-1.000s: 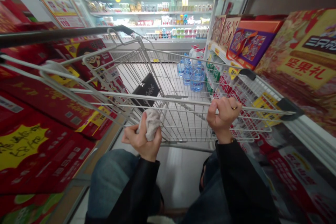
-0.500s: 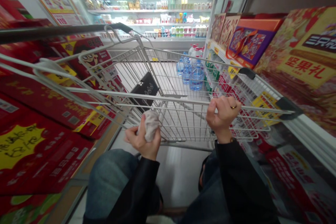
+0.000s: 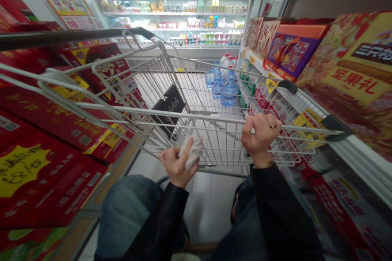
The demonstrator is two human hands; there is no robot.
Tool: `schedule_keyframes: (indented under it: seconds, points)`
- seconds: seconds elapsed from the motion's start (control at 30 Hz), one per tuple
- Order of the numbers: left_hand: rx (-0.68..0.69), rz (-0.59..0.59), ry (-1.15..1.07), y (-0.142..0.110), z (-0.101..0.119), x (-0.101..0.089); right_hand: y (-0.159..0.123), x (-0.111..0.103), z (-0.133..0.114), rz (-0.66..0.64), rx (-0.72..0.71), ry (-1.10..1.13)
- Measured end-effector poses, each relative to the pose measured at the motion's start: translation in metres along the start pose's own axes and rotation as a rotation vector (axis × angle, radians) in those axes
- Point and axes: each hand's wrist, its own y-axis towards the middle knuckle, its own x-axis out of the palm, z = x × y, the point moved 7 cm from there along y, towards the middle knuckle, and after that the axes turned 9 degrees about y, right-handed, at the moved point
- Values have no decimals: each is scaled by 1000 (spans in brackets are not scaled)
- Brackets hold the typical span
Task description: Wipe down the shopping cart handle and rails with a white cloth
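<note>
A metal shopping cart [image 3: 211, 116] stands sideways in front of me, its dark handle bar at the upper left. My right hand [image 3: 261, 134], with a ring on one finger, is wrapped round the cart's top side rail. In my left hand [image 3: 179, 167] is a crumpled whitish cloth [image 3: 193, 151], held against or close to the wire side of the basket; whether it touches the wires I cannot tell. A black panel [image 3: 169, 110] with a white print hangs inside the cart, left of the cloth.
Red gift boxes [image 3: 58, 163] with yellow price signs are stacked at the left. Large water bottles [image 3: 229, 91] stand on the floor beyond the cart. Boxed goods [image 3: 295, 49] fill the right shelf, and a lit refrigerated display [image 3: 171, 12] spans the back. My knees flank the cart's near side.
My left hand has moved to the right along the cart's side with the cloth in it. The right hand keeps its grip on the rail.
</note>
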Motion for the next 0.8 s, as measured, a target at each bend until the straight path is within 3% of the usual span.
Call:
schedule_keyframes:
  seconds: [0.1,0.17,0.3,0.37,0.43,0.5,0.57,0.63,0.7,0.8]
  points:
    - [-291,95,64,4,-36,-13,-1,3,1,-35,24,-10]
    - [-383,108,17,5,-31,-13,-1,3,1,-34,31,-10]
    - [-318,6,-102,1,22,6,1,1,-2,9,10,11]
    - [-246,-39,-118,-2,37,12,1,0,-2,16,6,5]
    - [-170,-45,-114,-5,31,12,0,0,-1,11,8,-9]
    - [-145,-11,-95,-6,6,7,0,0,-1,9,5,-15]
    - [-244,74,-54,-6,-29,-3,0,0,0,-1,5,-17]
    - [-359,137,-25,-5,-49,-10,1,1,0,-13,9,-22]
    - [-421,154,-36,-5,-44,-10,1,1,-1,-6,7,-11]
    - [-358,86,-104,-6,0,1,2,0,-2,24,0,14]
